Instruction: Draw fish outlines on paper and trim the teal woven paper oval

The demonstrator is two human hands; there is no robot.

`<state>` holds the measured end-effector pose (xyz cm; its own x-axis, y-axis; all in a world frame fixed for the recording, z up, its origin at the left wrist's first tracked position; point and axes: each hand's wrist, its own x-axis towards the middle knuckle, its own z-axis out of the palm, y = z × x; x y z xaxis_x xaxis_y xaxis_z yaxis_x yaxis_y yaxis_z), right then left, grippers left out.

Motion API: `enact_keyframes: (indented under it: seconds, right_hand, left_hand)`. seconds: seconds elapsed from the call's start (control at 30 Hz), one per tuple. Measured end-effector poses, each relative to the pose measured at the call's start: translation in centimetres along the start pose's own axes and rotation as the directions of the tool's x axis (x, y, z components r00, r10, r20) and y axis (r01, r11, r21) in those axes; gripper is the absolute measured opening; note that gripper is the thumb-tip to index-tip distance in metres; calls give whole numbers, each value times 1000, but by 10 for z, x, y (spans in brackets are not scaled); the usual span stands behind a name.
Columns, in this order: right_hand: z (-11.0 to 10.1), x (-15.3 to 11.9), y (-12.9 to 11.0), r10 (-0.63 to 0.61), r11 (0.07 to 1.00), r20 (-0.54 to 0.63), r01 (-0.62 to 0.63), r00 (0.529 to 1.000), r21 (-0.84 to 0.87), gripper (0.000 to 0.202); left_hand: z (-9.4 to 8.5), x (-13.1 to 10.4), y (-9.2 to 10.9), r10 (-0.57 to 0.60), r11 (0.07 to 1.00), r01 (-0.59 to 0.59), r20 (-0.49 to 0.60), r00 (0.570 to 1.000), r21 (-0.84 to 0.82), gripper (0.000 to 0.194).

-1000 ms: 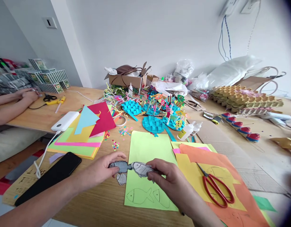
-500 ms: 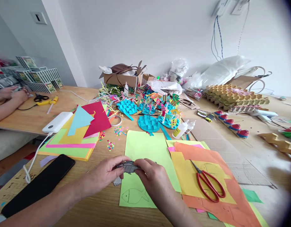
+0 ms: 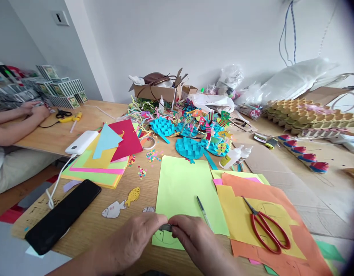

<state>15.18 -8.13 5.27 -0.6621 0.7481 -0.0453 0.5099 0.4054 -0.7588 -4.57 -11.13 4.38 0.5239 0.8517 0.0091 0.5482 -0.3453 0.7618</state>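
Both of my hands meet over the lower part of a light green paper sheet point(image 3: 182, 180). My left hand point(image 3: 140, 232) and my right hand point(image 3: 192, 234) are closed, pinching a small dark grey piece point(image 3: 166, 227) between them, mostly covered by fingers. A pencilled fish outline on the sheet is partly hidden beneath them. A pen point(image 3: 204, 211) lies on the sheet beyond my right hand. To the left rest a white paper fish point(image 3: 113, 209) and a yellow paper fish point(image 3: 133, 196); another pale cutout point(image 3: 149, 209) is by the sheet's edge.
Red-handled scissors point(image 3: 270, 230) lie on yellow and orange paper at right. A black phone point(image 3: 63, 216), a white power bank point(image 3: 81, 142) and stacked coloured paper are at left. Glue bottles point(image 3: 231, 157) and blue egg-carton pieces point(image 3: 190, 148) stand behind. Another person's hands point(image 3: 35, 109) are at far left.
My hands have moved down toward me with the grey piece, uncovering the pen and paper fish. The view has shifted left, so the table's things appear farther right.
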Motion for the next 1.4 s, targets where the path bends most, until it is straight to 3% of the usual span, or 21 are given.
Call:
enact_keyframes:
  seconds: [0.1, 0.2, 0.33, 0.43, 0.6, 0.87, 0.97, 1.1, 1.3, 1.4]
  right_hand:
    - [7, -1, 2, -19, 997, 80, 25, 997, -74, 23]
    - [10, -4, 10, 21, 989, 117, -3, 993, -147, 23]
    - [6, -16, 25, 146, 982, 66, -136, 987, -133, 21]
    - [2, -23, 32, 217, 969, 30, -211, 976, -127, 18]
    - [-3, -18, 27, 186, 977, -55, -191, 981, -100, 18]
    - [-1, -9, 17, 155, 982, -53, -160, 986, -100, 17]
    - [1, -8, 17, 147, 984, -52, -152, 988, -90, 16]
    - [5, -5, 18, 113, 990, -68, -118, 991, -73, 16]
    - [7, -4, 18, 47, 999, -86, -48, 995, -12, 17]
    - [-1, -1, 6, 8, 997, -68, -3, 998, 71, 16]
  left_hand:
    - [5, -3, 5, -29, 999, 28, 58, 998, 15, 36]
    - [-11, -6, 3, -112, 992, 105, 107, 988, 70, 31]
    - [-49, -26, -27, -331, 913, 347, -107, 938, 213, 33]
    - [-64, -45, -57, -406, 799, 466, -231, 884, 380, 38]
    - [-56, -49, -78, -476, 768, 505, -176, 862, 393, 25]
    - [-54, -44, -73, -453, 785, 489, -186, 872, 379, 12]
    - [-54, -46, -67, -487, 758, 531, -214, 847, 380, 11]
    - [-51, -51, -64, -555, 744, 590, -200, 807, 315, 12]
    - [-54, -53, -55, -515, 838, 544, -278, 811, 32, 11]
    - [-57, -43, -38, -489, 870, 452, -216, 845, -198, 15]
